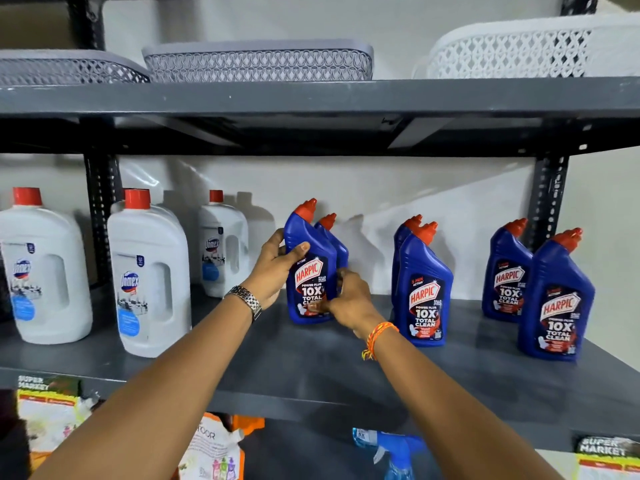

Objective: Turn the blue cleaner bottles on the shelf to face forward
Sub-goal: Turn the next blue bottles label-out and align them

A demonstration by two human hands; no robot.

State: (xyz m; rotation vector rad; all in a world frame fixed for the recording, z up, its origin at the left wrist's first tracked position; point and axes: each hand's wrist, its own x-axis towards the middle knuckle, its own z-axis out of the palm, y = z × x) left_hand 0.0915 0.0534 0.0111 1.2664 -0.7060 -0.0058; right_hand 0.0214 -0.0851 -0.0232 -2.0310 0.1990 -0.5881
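The held blue bottle (310,268) stands upright on the grey shelf (311,362), label facing forward, with a second blue bottle (334,237) directly behind it. The left hand (277,268) is closed around its upper body, thumb across the front. The right hand (349,299) grips its lower right side. Two further pairs of blue bottles (424,289) (556,299) stand to the right, labels forward. White jugs (149,275) stand to the left.

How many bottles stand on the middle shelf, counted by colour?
Blue bottles: 6 (first)
White bottles: 3 (first)
Total: 9 bottles
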